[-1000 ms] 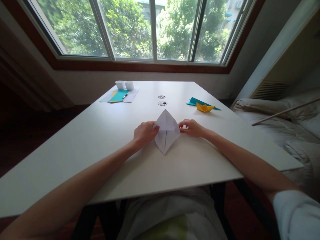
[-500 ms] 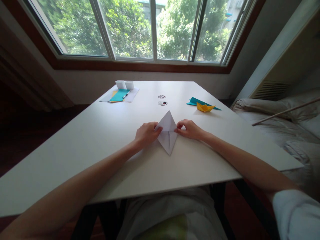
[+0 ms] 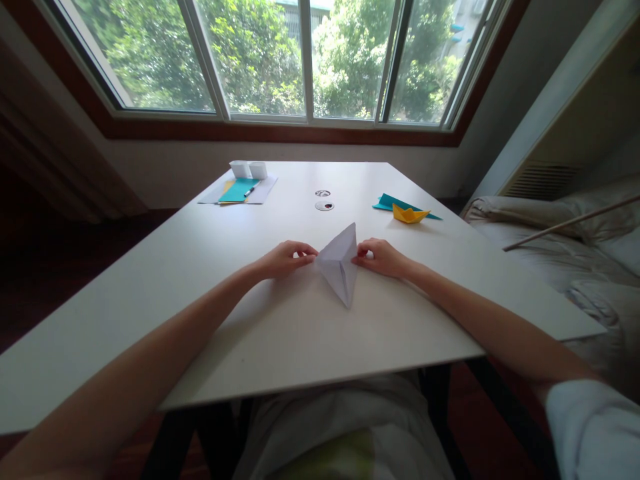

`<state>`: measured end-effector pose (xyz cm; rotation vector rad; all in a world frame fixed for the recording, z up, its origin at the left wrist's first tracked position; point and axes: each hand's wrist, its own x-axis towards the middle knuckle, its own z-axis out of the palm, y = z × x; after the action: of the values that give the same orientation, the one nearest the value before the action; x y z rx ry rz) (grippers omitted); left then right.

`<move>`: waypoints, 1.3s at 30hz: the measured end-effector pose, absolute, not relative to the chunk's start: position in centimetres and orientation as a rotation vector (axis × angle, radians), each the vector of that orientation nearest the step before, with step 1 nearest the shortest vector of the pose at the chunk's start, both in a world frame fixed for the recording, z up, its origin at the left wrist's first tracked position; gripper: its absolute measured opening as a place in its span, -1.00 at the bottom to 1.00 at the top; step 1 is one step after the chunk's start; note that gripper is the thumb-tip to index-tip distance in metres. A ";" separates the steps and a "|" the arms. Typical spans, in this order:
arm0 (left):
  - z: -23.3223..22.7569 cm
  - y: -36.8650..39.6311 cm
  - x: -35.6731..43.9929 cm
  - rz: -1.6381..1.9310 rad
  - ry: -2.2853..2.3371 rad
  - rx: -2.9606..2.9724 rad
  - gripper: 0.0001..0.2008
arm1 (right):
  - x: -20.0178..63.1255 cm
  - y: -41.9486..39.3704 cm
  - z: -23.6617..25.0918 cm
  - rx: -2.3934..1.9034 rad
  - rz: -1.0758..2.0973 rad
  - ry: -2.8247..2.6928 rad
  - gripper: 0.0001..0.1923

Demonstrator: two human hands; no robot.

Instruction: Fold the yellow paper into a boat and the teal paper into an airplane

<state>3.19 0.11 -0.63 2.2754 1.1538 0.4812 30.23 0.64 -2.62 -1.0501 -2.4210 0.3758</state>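
Head view: a folded white paper [image 3: 341, 265] is held at mid-tabletop [image 3: 280, 333], its point toward the near edge. Its left corner is pinched by the left hand [image 3: 285, 259], fingers closed on it; its right corner is pinched by the right hand [image 3: 383, 257]. A yellow paper boat [image 3: 409, 214] lies well apart, on teal paper [image 3: 387, 202].

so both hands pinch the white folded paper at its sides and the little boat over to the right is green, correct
Not quite: the head view shows the little boat is yellow, lying on a teal paper. The left hand and right hand do pinch the white folded paper at its sides.
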 end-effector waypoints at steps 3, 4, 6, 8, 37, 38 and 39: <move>-0.7 0.2 3.2 0.432 1.077 2.321 -0.59 | 30.2 0.6 -2.6 -1.030 0.378 -2.426 -0.81; -0.7 0.2 3.2 0.426 1.078 2.323 -0.58 | 30.2 0.6 -2.5 -1.025 0.378 -2.425 -0.81; -0.6 0.2 3.4 0.435 1.096 2.315 -0.55 | 30.2 0.6 -2.5 -1.022 0.382 -2.423 -0.81; -0.5 0.1 3.6 0.459 1.100 2.309 -0.54 | 30.2 0.6 -2.5 -1.023 0.384 -2.423 -0.81; -0.6 0.2 2.8 0.405 0.972 2.334 -0.63 | 30.1 0.4 -2.5 -0.999 0.374 -2.429 -0.80; -0.6 0.1 2.8 0.415 0.982 2.338 -0.63 | 30.1 0.4 -2.5 -1.002 0.370 -2.429 -0.80; -0.6 0.1 3.0 0.431 0.991 2.343 -0.63 | 30.1 0.4 -2.5 -1.005 0.365 -2.428 -0.81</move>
<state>2.96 0.06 -0.60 2.3433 0.9907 0.4308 30.07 0.44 -2.53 -1.0052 -2.4277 0.3648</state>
